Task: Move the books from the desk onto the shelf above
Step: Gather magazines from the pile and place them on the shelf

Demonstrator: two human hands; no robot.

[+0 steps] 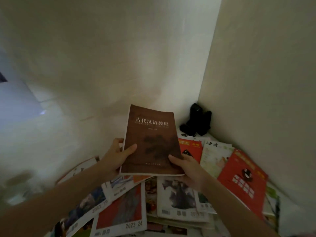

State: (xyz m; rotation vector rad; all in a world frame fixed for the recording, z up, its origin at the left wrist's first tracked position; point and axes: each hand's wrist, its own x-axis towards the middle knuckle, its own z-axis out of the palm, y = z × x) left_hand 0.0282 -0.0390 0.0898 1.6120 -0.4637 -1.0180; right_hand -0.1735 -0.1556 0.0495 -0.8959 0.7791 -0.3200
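Observation:
A brown book with white Chinese title characters is lifted above the pile, its cover facing me. My left hand grips its lower left edge, thumb on the cover. My right hand grips its lower right corner, thumb on top. Below lies a spread of several magazines and books: a red-covered magazine marked 2023 24, a white magazine with a dark ink figure, and a red book at the right. The shelf is not in view.
A black object sits in the corner where the two pale walls meet. A white-and-green magazine and another red book lie behind the pile. The right wall stands close beside the red book. The scene is dim.

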